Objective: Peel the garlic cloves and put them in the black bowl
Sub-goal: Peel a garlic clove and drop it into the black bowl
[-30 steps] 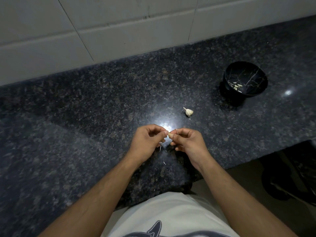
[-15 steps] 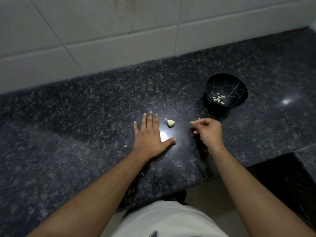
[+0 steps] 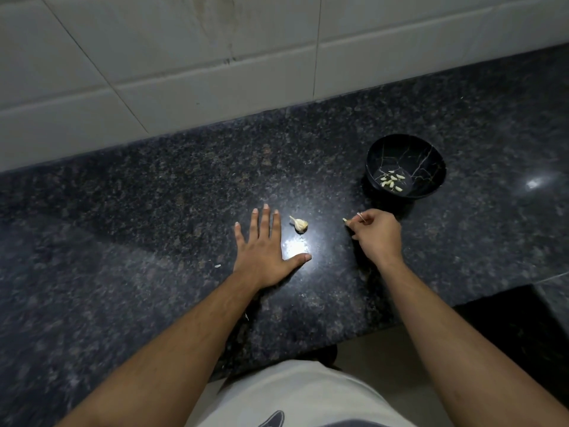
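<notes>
Fingers (image 3: pixel 354 222) of right hand (image 3: pixel 378 234) pinch small pale piece, apparently peeled garlic clove (image 3: pixel 345 220); left hand (image 3: pixel 261 251) flat, fingers spread, on counter (image 3: pixel 154 211).

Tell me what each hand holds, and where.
Right hand pinches a small pale garlic clove by one end at its fingertips. Left hand holds nothing.

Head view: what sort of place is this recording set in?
Most likely a home kitchen: a dark speckled stone countertop backed by a white tiled wall, with a black bowl of peeled garlic cloves standing on it.
</notes>
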